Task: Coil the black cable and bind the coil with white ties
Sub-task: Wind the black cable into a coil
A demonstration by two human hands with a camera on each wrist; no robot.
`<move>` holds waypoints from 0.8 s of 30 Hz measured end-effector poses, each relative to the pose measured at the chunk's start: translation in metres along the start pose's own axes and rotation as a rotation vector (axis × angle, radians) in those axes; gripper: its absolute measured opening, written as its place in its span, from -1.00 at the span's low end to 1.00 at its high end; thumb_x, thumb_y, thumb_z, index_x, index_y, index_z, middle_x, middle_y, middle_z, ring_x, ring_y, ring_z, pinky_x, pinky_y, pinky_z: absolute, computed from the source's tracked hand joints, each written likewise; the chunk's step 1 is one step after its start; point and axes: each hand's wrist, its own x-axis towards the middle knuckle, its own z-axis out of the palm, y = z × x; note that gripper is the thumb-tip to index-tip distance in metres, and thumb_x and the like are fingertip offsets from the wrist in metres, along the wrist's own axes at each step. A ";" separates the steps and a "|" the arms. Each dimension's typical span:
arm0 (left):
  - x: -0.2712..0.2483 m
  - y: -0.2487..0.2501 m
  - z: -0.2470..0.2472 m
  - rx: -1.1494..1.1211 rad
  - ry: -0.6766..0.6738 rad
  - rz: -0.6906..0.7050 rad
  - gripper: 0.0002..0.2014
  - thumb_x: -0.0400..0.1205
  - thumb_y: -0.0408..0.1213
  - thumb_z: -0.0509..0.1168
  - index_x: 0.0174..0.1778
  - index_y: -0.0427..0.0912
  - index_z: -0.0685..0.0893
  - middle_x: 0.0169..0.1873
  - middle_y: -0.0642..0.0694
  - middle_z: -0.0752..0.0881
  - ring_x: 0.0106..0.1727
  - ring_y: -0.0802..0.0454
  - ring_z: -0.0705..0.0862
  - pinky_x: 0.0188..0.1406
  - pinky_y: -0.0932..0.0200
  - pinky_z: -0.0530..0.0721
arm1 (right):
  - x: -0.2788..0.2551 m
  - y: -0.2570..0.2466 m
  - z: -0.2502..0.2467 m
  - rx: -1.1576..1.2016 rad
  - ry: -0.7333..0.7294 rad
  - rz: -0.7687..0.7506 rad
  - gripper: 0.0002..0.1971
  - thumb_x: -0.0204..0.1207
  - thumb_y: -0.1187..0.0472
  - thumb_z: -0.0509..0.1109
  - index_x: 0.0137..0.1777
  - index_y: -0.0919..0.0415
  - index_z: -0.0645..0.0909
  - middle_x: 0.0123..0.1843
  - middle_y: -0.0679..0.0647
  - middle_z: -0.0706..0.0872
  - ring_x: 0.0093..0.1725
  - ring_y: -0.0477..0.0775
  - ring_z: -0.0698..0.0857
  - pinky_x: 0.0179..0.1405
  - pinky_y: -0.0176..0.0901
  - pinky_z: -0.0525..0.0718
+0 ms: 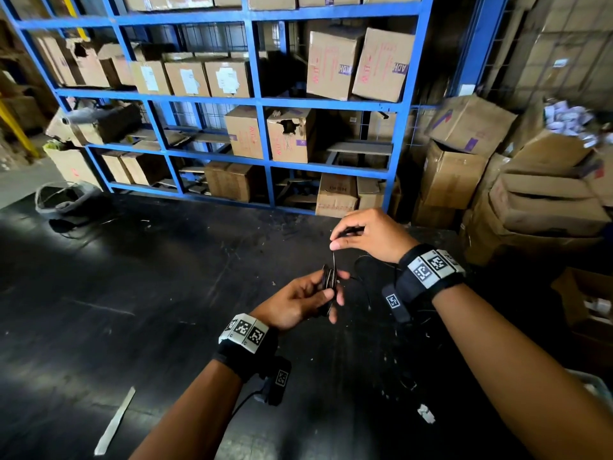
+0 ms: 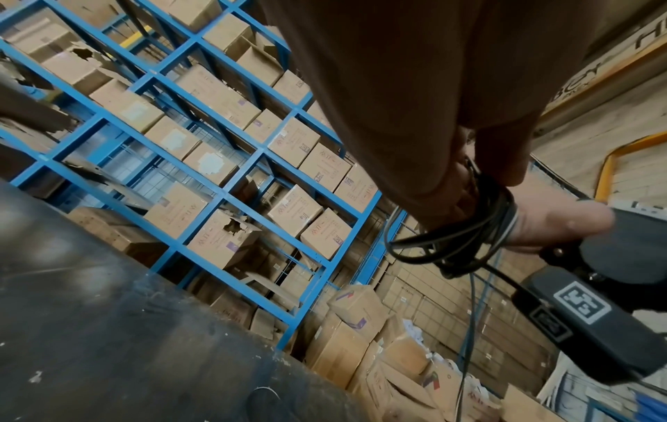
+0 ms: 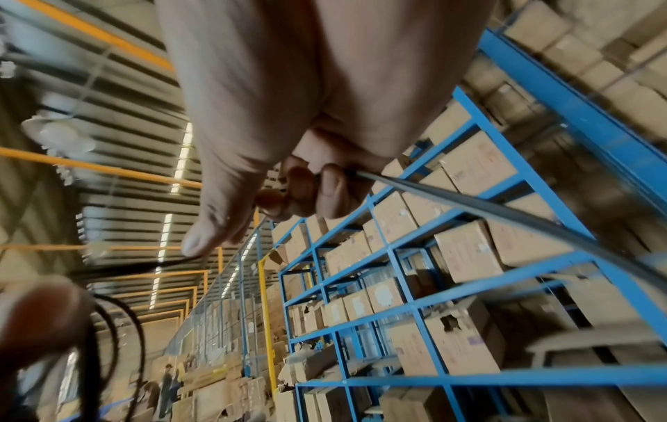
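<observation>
My left hand (image 1: pixel 326 290) grips a small coil of black cable (image 1: pixel 329 279) upright above the black table (image 1: pixel 166 293). A thin white tie (image 1: pixel 333 260) rises from the coil to my right hand (image 1: pixel 335 244), which pinches its upper end between thumb and forefinger just above the coil. In the left wrist view the cable coil (image 2: pixel 462 237) sits between fingers and thumb of my left hand (image 2: pixel 519 197), and the white tie (image 2: pixel 511 224) wraps round it. In the right wrist view my right hand (image 3: pixel 234 225) has its fingers curled, and a thin grey strand (image 3: pixel 487 211) runs out of them.
A white strip (image 1: pixel 114 423) lies near the table's front left, and a small white scrap (image 1: pixel 426 414) lies at the front right. A dark bag (image 1: pixel 66 199) sits at the far left. Blue shelving (image 1: pixel 258 101) with cardboard boxes stands behind. Stacked cartons (image 1: pixel 530 194) crowd the right side.
</observation>
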 end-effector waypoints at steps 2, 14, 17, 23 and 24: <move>0.000 0.002 -0.001 0.003 -0.003 0.004 -0.63 0.79 -0.57 0.07 0.54 -0.49 0.35 -0.07 -0.28 0.58 -0.28 -0.04 0.66 -0.10 0.15 0.61 | -0.002 0.008 0.005 0.068 0.027 0.017 -0.84 0.41 0.19 0.70 -0.08 0.23 0.87 -0.11 0.06 0.88 -0.06 0.07 0.84 0.03 0.07 0.79; -0.003 -0.003 0.005 -0.093 -0.008 -0.055 -0.67 0.78 -0.51 0.07 0.43 -0.61 0.43 -0.26 -0.18 0.43 -0.34 -0.02 0.44 -0.09 0.22 0.59 | -0.007 0.015 0.009 0.127 0.088 -0.024 -0.86 0.39 0.25 0.71 -0.10 0.28 0.88 -0.17 -0.08 0.84 -0.14 -0.13 0.80 -0.02 -0.33 0.68; -0.002 0.003 0.000 -0.075 -0.029 -0.037 -0.75 0.78 -0.43 0.15 0.27 -0.49 0.59 -0.23 -0.20 0.59 -0.31 -0.03 0.57 -0.15 0.19 0.57 | -0.006 0.021 0.011 0.134 0.097 -0.010 -0.85 0.40 0.23 0.70 -0.08 0.26 0.89 -0.16 -0.08 0.85 -0.11 -0.09 0.82 0.00 -0.28 0.71; -0.005 0.014 -0.006 -0.360 0.038 0.053 -0.83 0.72 -0.35 0.20 0.15 -0.33 0.61 0.10 -0.35 0.77 -0.24 -0.11 0.79 0.27 -0.30 0.58 | -0.030 0.057 0.065 0.448 0.185 0.302 -0.91 0.57 0.28 0.57 0.01 0.21 0.88 -0.12 0.22 0.90 -0.19 0.37 0.82 -0.27 0.23 0.72; -0.005 0.014 -0.007 -0.402 0.044 0.062 -0.83 0.72 -0.34 0.22 0.16 -0.32 0.60 0.15 -0.35 0.76 -0.23 -0.11 0.81 0.33 -0.37 0.54 | -0.037 0.061 0.080 0.443 0.169 0.333 -0.90 0.62 0.26 0.53 -0.01 0.16 0.89 -0.19 0.25 0.87 -0.33 0.45 0.72 -0.40 0.19 0.66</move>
